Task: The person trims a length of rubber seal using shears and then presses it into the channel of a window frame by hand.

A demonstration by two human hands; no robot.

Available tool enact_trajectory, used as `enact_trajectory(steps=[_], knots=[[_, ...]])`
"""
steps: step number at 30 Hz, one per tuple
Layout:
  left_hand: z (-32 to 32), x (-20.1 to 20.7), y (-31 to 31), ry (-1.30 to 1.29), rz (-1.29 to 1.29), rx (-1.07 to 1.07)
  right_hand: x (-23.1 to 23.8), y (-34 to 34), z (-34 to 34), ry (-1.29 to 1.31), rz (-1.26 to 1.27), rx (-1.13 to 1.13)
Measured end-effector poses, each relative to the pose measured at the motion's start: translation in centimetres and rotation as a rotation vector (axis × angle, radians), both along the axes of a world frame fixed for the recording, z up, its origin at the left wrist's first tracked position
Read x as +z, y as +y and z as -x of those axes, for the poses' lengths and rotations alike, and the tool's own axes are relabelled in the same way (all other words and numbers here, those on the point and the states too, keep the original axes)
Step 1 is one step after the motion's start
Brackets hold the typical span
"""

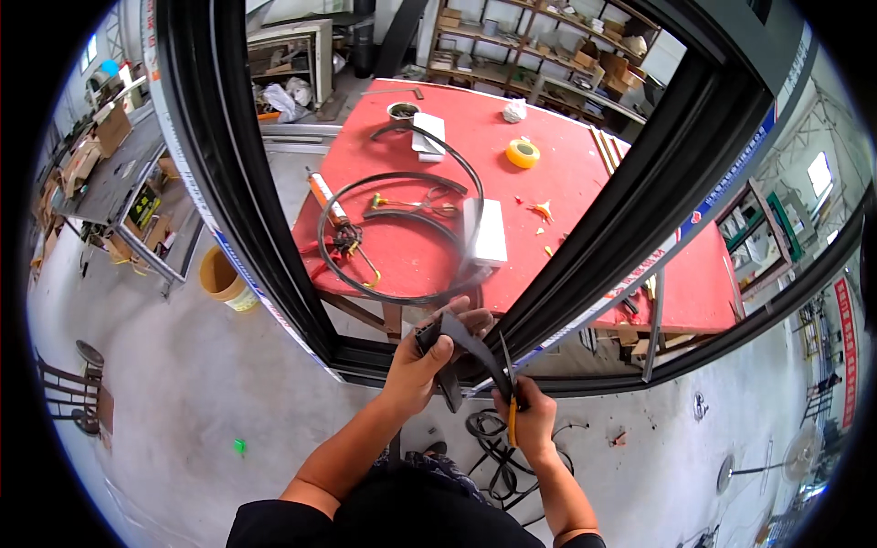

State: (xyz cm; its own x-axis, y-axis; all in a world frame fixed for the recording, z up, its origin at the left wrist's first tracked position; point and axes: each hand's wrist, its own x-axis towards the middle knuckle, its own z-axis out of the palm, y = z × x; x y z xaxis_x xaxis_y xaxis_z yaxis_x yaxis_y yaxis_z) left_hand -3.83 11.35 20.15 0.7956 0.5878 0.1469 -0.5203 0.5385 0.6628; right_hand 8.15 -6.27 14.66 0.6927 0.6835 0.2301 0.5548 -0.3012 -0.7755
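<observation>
The left hand [418,361] has its thumb clamped on the flat, flexible black strip [482,347], other fingers stretched out behind it. That strip bends down between both hands to the slim metal-bladed cutting tool with a yellow handle [512,424], round which the right hand [532,413] curls its fingers tightly. For a clean cut, I'd keep the strip taut, thumb clear, and blade off the black metal frame [630,201]
</observation>
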Motion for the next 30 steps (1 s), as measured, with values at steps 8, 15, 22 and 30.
enact_trajectory(steps=[8, 15, 22, 30], knots=[[0.2, 0.8, 0.2, 0.0, -0.094, 0.082, 0.6, 2.1, 1.8, -0.034, -0.114, 0.061], [-0.4, 2.9, -1.3, -0.052, -0.148, 0.185, 0.1, 1.4, 2.8, -0.159, -0.181, -0.023], [-1.2, 4.0, -2.1, -0.147, -0.149, 0.14, 0.1, 0.7, 3.7, -0.272, -0.247, -0.076], [-2.1, 4.5, -3.1, -0.121, -0.166, 0.11, 0.2, -0.6, 3.5, -0.203, -0.304, -0.03]])
